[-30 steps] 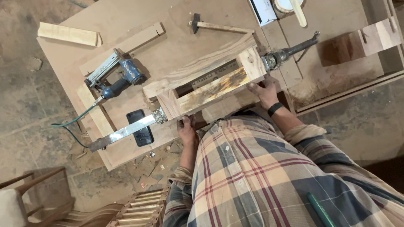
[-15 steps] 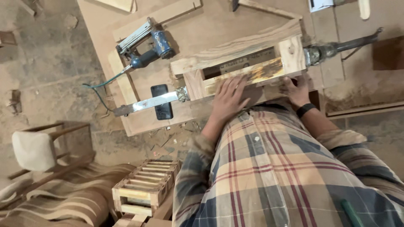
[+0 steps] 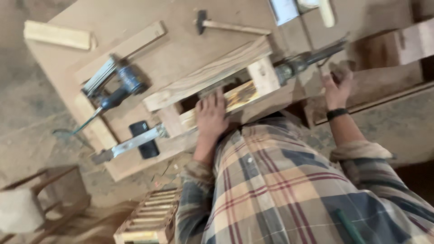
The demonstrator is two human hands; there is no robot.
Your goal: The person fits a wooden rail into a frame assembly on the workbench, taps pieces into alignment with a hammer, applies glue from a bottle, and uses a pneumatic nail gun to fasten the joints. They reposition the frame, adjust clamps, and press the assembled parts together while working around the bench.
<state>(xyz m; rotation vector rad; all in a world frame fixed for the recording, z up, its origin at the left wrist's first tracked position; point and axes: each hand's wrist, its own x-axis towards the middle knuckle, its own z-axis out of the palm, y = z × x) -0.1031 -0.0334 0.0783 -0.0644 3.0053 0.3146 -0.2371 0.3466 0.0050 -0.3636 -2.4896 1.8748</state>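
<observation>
A wooden frame of pale rails lies on the plywood bench top. My left hand lies flat on its near rail, fingers spread, holding nothing. A long metal bar clamp runs under the frame, from its flat bar at the left to its dark screw end at the right. My right hand, with a black wristband, is just below that screw end, fingers curled. Blur hides whether it grips anything.
A blue-grey power tool with a hose, a black phone, a hammer and a loose wood block lie on the bench. A slatted wooden crate and a chair stand on the floor at lower left.
My right hand has left the frame's right end and moved right to the clamp's screw end. My left hand stays on the near rail. The view has shifted and come closer.
</observation>
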